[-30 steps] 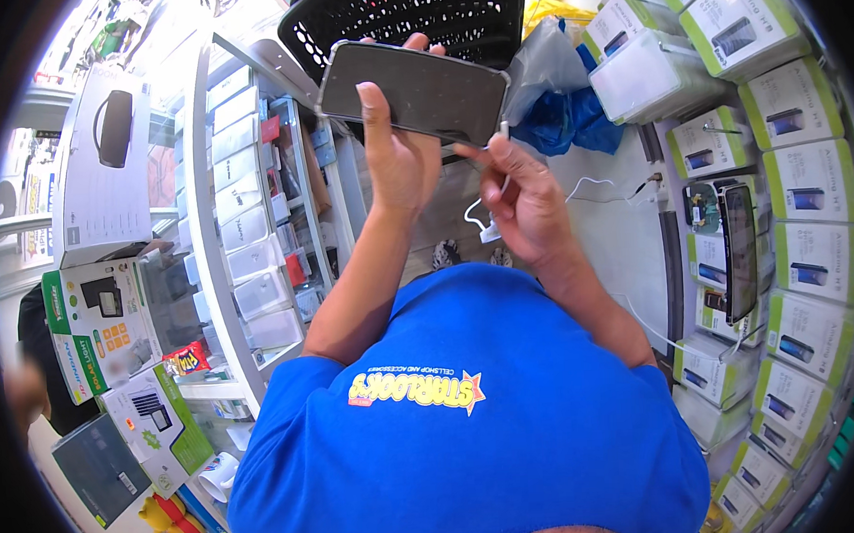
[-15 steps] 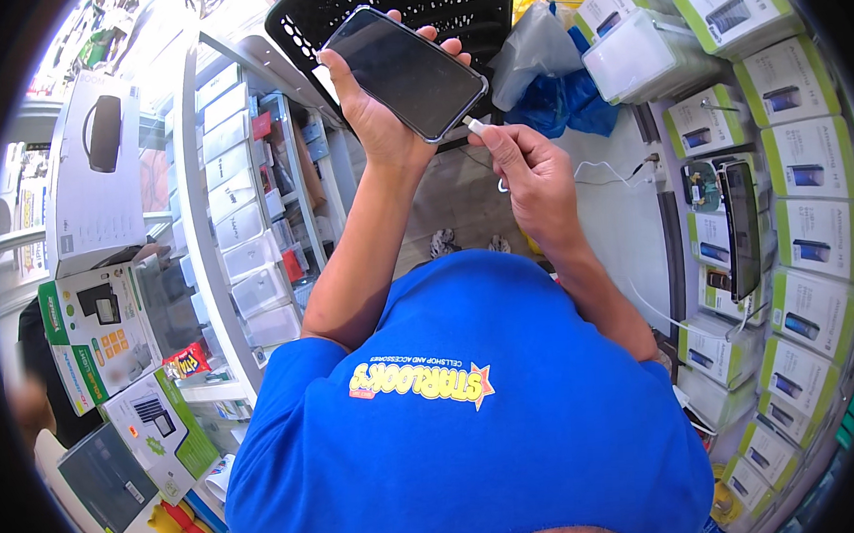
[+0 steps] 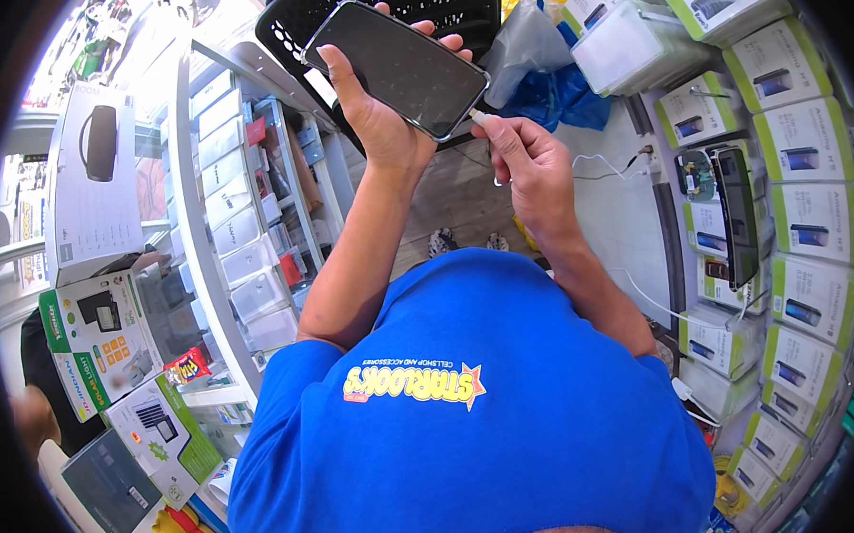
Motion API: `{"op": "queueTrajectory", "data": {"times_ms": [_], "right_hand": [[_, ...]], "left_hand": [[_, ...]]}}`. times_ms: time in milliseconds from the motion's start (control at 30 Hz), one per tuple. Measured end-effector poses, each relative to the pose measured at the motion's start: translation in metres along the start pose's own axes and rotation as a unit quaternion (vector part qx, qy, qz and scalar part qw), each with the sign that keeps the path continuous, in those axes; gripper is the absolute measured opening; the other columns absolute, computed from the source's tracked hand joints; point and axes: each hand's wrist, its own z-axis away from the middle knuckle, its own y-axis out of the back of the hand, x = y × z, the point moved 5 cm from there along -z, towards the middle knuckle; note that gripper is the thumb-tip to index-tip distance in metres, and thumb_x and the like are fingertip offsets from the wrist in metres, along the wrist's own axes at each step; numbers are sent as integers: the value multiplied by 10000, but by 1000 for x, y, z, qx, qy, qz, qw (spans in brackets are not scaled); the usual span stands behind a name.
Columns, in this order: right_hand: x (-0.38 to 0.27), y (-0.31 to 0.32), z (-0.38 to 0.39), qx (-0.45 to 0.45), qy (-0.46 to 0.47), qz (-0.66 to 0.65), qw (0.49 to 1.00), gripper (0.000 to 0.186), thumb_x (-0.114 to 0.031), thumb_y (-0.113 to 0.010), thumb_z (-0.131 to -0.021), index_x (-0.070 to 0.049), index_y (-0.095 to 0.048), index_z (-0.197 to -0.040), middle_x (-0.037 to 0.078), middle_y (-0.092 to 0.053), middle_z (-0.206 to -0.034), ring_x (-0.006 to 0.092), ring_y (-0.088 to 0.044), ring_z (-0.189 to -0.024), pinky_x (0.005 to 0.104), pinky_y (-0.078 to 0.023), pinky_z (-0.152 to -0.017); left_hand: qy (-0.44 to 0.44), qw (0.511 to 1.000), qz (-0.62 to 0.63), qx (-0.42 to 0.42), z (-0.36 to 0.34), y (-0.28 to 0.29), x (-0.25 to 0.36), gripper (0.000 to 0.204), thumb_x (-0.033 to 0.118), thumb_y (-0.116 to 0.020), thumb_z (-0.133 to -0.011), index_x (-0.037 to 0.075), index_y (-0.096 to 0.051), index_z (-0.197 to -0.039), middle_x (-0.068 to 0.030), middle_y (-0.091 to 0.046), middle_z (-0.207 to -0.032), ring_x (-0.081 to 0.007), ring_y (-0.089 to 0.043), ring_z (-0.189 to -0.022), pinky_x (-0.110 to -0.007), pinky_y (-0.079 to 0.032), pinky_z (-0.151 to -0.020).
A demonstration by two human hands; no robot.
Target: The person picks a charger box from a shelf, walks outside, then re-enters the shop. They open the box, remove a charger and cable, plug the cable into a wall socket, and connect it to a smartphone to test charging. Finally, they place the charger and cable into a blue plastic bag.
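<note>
A smartphone (image 3: 399, 66) with a dark screen and a clear case lies tilted in my left hand (image 3: 383, 121). My left thumb rests along its near left edge, and the fingertips curl round its far side. The white plug of a charging cable (image 3: 479, 117) is pinched between the thumb and fingers of my right hand (image 3: 531, 167). The plug's tip is at the phone's lower right end; I cannot tell whether it is inserted. A white cord (image 3: 599, 164) runs off to the right, toward the wall side.
Behind the phone stands a black perforated basket (image 3: 478, 21), with plastic bags (image 3: 532, 57) beside it. Stacked phone boxes (image 3: 803, 145) line the right. A glass cabinet (image 3: 190, 182) with boxes is on the left, near a speaker box (image 3: 95, 186). Another person's hand (image 3: 35, 417) shows at far left.
The plug in my right hand has come up to the phone's lower end, closing the small gap. The phone has shifted slightly in view, still in my left hand.
</note>
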Motion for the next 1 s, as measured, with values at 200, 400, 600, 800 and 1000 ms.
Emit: {"op": "queueTrajectory", "data": {"times_ms": [200, 400, 600, 800, 1000], "right_hand": [[-5, -1, 2, -24, 31, 16, 999, 275, -287, -700, -1044, -25, -774, -1003, -49, -611, -751, 12, -500, -673, 187, -401, -599], [-4, 0, -1, -26, 12, 0, 1000, 275, -275, -703, -1041, -14, -773, -993, -48, -604, -743, 18, -495, -676, 197, -398, -609], [-7, 1, -2, -35, -12, 10, 999, 283, -288, -720, -1026, -19, -778, -962, -51, -591, -712, 23, -485, -660, 203, -386, -608], [-3, 1, -3, -31, -9, -27, 999, 260, -291, -731, -1018, -37, -775, -992, -44, -611, -744, 25, -503, -686, 195, -404, -643], [1, -2, -2, -38, -29, -48, 998, 247, -288, -731, -1018, -44, -769, -1006, -41, -621, -763, 25, -516, -707, 189, -415, -667]], "left_hand": [[-12, 1000, -11, -18, -1, -3, 1, 874, 817, -418, -968, 120, -454, -1493, -174, -656, -1220, -368, -696, -1096, -576, -582, -979], [-4, 1000, 0, -19, 2, -5, -2, 871, 808, -416, -975, 113, -446, -1499, -169, -659, -1207, -361, -703, -1072, -580, -586, -966], [-6, 1000, -11, -15, 4, -5, -3, 848, 802, -416, -980, 131, -450, -1496, -160, -663, -1189, -350, -706, -1056, -579, -587, -958], [-13, 1000, 2, -10, 4, -7, -7, 802, 779, -458, -982, 149, -456, -1478, -144, -663, -1169, -342, -706, -1037, -576, -578, -962], [-35, 999, -6, -11, 9, -7, -3, 794, 761, -471, -989, 149, -440, -1494, -150, -653, -1185, -342, -694, -1051, -574, -569, -972]]}}
